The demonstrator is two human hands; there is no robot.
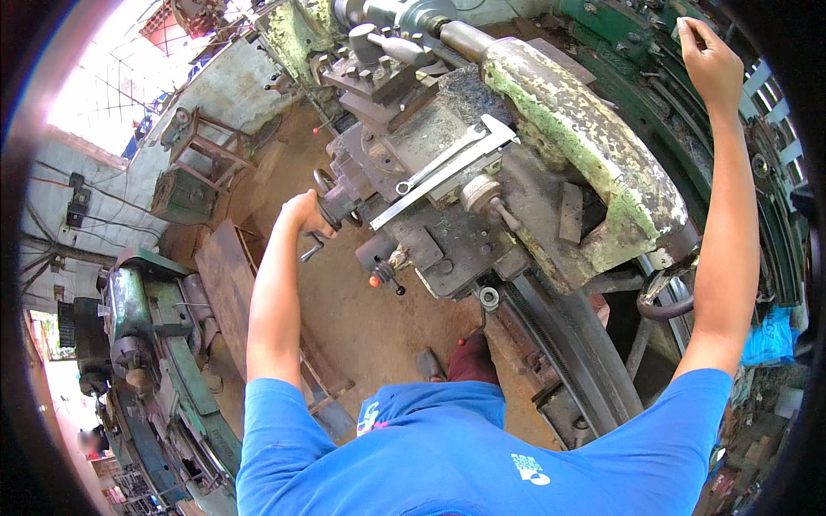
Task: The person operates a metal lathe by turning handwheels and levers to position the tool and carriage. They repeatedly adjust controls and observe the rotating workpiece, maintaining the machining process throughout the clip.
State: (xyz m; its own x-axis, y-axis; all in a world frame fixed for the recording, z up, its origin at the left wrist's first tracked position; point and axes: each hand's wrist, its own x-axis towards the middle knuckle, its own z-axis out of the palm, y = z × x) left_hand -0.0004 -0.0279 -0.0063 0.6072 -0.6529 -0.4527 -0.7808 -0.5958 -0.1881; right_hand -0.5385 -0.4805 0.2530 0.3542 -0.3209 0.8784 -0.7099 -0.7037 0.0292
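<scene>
A lathe fills the middle of the view, its tailstock worn to pale green and bare metal. My left hand is closed on the rim of a small handwheel at the left side of the lathe's carriage. At the upper right, my right hand is raised with its fingers pinched together, close to a green machine; whatever may be between the fingertips is too small to tell. On the carriage, between my arms, lie a vernier caliper and a wrench side by side.
The lathe's toolpost stands beyond the caliper. A larger handwheel sits at the tailstock's near end, beside my right forearm. Lever knobs stick out from the carriage. Another lathe stands left. A green machine lies far right.
</scene>
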